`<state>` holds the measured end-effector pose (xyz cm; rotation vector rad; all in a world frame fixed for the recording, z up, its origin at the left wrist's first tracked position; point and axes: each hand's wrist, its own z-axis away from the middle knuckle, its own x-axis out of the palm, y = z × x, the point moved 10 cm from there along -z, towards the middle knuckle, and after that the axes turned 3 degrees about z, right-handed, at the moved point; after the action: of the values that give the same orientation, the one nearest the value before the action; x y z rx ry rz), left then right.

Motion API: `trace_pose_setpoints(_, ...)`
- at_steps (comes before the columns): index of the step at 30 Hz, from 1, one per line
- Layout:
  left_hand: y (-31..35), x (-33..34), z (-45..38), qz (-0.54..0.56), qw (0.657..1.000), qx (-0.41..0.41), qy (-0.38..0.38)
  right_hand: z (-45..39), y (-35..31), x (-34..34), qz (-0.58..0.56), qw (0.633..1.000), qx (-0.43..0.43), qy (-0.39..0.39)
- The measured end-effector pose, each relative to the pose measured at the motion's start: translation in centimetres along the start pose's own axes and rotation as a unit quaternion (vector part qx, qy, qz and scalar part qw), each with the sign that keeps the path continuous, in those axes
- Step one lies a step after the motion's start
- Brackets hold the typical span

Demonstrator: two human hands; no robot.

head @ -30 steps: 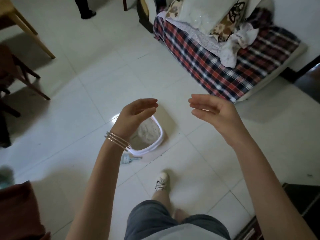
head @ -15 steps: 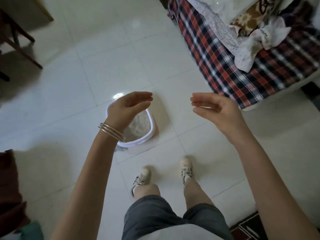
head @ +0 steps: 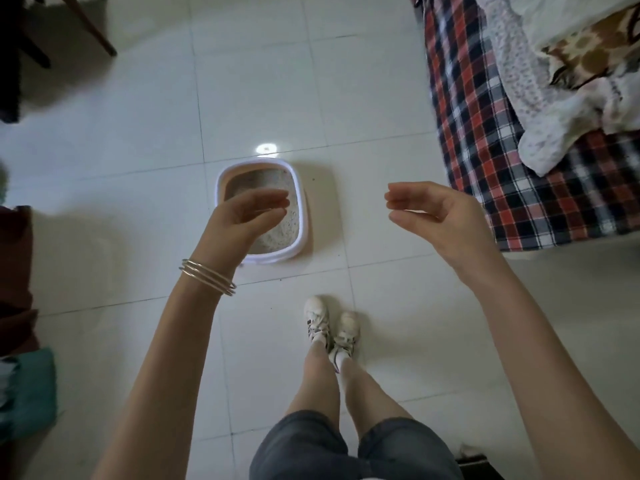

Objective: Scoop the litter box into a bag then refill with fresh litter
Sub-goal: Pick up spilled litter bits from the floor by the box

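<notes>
Both our hands hang empty in the air, fingers loosely bent: the left hand [head: 247, 213], somewhat blurred, above the litter box [head: 302, 216], the right hand [head: 434, 211] well off to its side. We see the box on the white tiled floor [head: 138, 133], grey litter [head: 277, 233] inside, near our shoes [head: 330, 329] and the plaid bedcover [head: 485, 133].

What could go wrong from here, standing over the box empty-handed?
1. Neither the left hand nor the right hand holds anything, and no scoop or bag is in view, so scooping may stall.
2. The litter box sits on bare tile floor just ahead of the shoes; a step forward could kick it and spill litter.
</notes>
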<state>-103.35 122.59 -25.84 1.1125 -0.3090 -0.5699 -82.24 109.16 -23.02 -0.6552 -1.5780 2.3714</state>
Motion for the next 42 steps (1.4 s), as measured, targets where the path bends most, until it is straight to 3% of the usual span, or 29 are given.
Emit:
trace_pose_setpoints(7,2.9,0.6,-2.8,0.008,1.000,0.013,-0.007,-3.8,-3.7,-0.3,-0.006,1.000,-0.026,-0.016)
trace_pose_setpoints(15,4.7,0.8,-9.2,0.007,0.999,0.030,0.036,-12.2,-5.1,-0.5,0.019,0.997,-0.037,-0.071)
trace_pose_setpoints(27,-0.4,2.3,-20.7,0.135,0.956,-0.051,0.256,-33.3,-3.6,0.7,0.099,0.952,-0.046,-0.285)
trace_pose_setpoints(33,-6.9,3.9,-27.3,0.171,0.931,-0.075,0.315,-41.4,4.4,3.6,0.110,0.940,-0.014,-0.324)
trace_pose_setpoints(42,-29.0,6.6,-44.6,0.169,0.939,-0.093,0.284,-54.7,26.5,10.4,0.104,0.949,-0.008,-0.296)
